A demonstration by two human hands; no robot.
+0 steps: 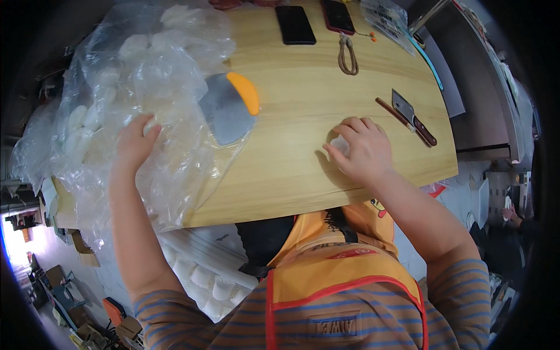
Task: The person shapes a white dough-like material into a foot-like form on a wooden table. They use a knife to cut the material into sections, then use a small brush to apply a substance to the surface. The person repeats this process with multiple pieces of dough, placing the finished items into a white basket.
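My right hand [368, 148] is cupped on the bare wood-look tabletop [288, 170], its fingers curled around a small white lump [340, 145] that looks like dough. Most of that lump is hidden under the palm. On the other side, my left hand [134, 142] is over a crumpled clear plastic sheet [170, 131], thumb and fingers apart, holding nothing. I cannot tell whether it touches the sheet. Several white lumps [78, 117] show through the plastic. Between my hands lies a dough scraper [227, 107] with a grey blade and orange grip, its lower edge touching the plastic.
To the right lie a small cleaver [403, 105] and a thin wooden stick [391, 111]. Two phones [295, 25] are at the far edge, one with a brown cord loop [348, 57]. Below the table's near edge, a white tray [199, 245] holds several white lumps. Another person's hand [507, 213] shows far right.
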